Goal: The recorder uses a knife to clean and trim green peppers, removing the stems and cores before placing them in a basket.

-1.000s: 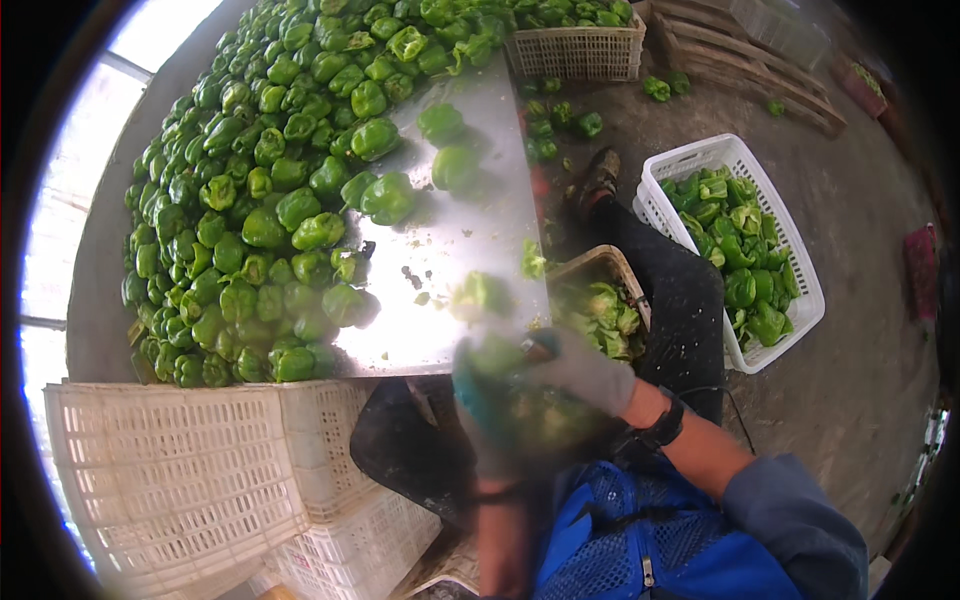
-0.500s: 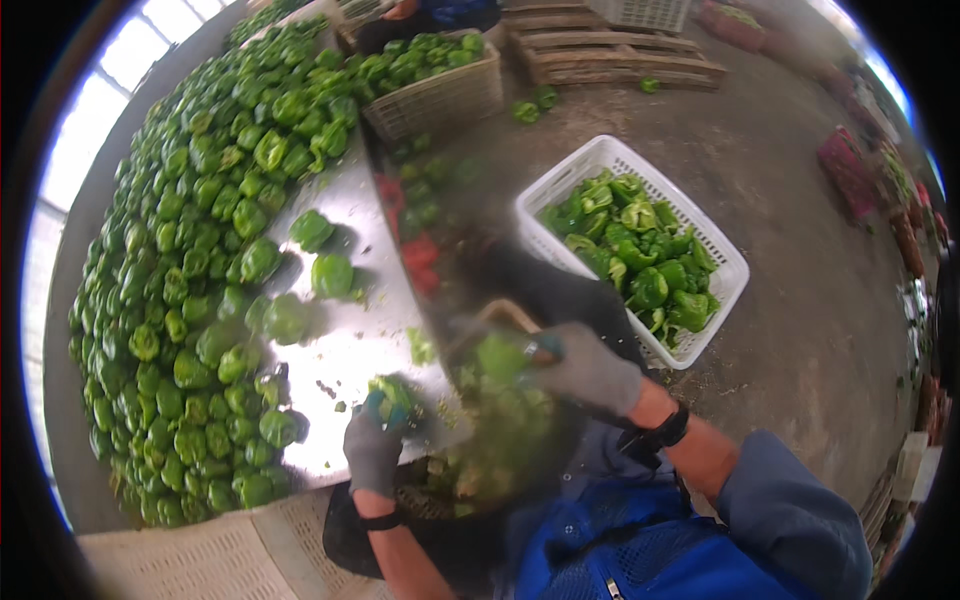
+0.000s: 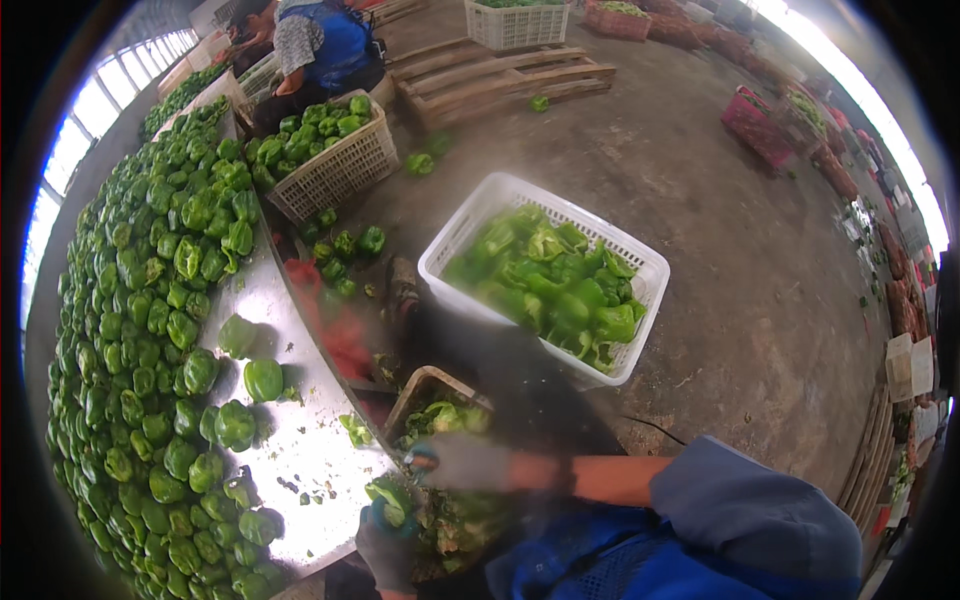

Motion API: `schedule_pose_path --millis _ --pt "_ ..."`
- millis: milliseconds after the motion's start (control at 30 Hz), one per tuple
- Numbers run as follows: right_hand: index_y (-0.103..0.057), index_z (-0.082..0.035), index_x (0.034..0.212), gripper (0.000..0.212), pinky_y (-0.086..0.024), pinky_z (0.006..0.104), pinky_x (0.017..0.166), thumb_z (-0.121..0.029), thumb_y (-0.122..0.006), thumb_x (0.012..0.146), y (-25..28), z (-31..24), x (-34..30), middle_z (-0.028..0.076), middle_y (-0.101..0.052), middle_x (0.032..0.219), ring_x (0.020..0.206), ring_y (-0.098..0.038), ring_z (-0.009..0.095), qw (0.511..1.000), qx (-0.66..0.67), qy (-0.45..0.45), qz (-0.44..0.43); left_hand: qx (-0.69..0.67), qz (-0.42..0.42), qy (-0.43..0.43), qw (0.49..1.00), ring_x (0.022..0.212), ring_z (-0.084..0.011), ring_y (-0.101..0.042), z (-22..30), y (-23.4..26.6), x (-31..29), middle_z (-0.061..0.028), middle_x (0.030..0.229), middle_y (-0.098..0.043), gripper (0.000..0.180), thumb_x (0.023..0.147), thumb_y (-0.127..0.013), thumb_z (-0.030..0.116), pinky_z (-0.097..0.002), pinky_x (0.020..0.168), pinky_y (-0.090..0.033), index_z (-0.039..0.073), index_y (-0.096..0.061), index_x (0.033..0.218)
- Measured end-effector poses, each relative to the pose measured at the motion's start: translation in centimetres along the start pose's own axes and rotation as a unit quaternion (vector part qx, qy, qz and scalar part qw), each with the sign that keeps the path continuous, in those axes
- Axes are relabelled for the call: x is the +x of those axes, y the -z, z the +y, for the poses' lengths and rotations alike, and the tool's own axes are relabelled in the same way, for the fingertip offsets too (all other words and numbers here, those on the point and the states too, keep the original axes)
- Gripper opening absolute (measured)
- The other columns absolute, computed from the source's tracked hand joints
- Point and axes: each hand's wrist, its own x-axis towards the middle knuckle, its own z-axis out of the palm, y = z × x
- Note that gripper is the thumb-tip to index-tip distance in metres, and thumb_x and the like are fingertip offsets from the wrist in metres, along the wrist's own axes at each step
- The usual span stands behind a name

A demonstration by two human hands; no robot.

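At the steel table's [image 3: 325,450] near corner, my left hand [image 3: 383,550], in a grey glove with teal fingertips, is closed round a green bell pepper [image 3: 391,499] that looks cut open. My right hand [image 3: 465,461], gloved alike and a little blurred, is just beyond it with the fingers curled. What those fingers hold, if anything, is hidden. Below both hands a bin [image 3: 428,377] contains pale green pepper scraps [image 3: 455,520]. Whole bell peppers [image 3: 263,380] lie singly on the steel, beside a large heap of peppers [image 3: 130,370] on the left.
A white plastic crate [image 3: 655,275] of cut green peppers stands on the floor to the right. Farther back are a beige crate [image 3: 340,170] of peppers, a wooden pallet [image 3: 500,85] and a seated person [image 3: 335,45] in blue. Loose peppers [image 3: 345,245] and red netting [image 3: 335,325] lie beside the table.
My right hand has moved left, next to my left hand; the green piece earlier at its fingers no longer shows there. The view has swung, shifting the table and crates leftward.
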Motion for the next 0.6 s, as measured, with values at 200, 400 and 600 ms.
schedule_pose_path --millis 200,400,600 --pt "-0.068 -0.006 0.105 0.042 -0.053 0.0425 0.079 -0.045 -0.080 0.094 -2.2 -0.8 0.8 0.008 -0.070 0.092 0.088 -0.067 0.023 0.980 0.179 0.023 -0.079 -0.595 0.009 0.162 0.788 0.063 -0.0086 -0.060 0.9 -3.3 -4.1 -0.0016 0.083 -0.065 0.042 0.097 -0.071 0.019 -0.0216 0.056 -0.045 -0.007 -0.062 0.130" --pt "-0.067 -0.004 0.103 0.044 -0.046 0.0328 0.061 -0.043 -0.083 0.093 0.3 -0.9 -1.9 0.001 -0.057 0.074 0.070 -0.056 0.012 0.893 0.405 -0.034 -0.195 -0.608 -0.022 0.099 0.787 0.078 -0.0112 -0.063 5.3 -3.8 -5.7 -0.0066 0.098 -0.071 0.047 0.104 -0.062 0.027 -0.0262 0.069 -0.053 -0.009 -0.064 0.133" --pt "-0.071 0.000 0.113 0.046 -0.056 0.0415 0.081 -0.033 -0.087 0.085 2.4 -1.2 -3.6 0.014 -0.076 0.097 0.088 -0.071 0.025 0.990 0.132 0.008 -0.052 -0.453 0.162 0.205 0.852 0.087 -0.0130 -0.067 6.8 -4.5 -4.2 -0.0076 0.102 -0.076 0.021 0.098 -0.066 0.000 -0.0296 0.076 -0.056 -0.009 -0.073 0.116"
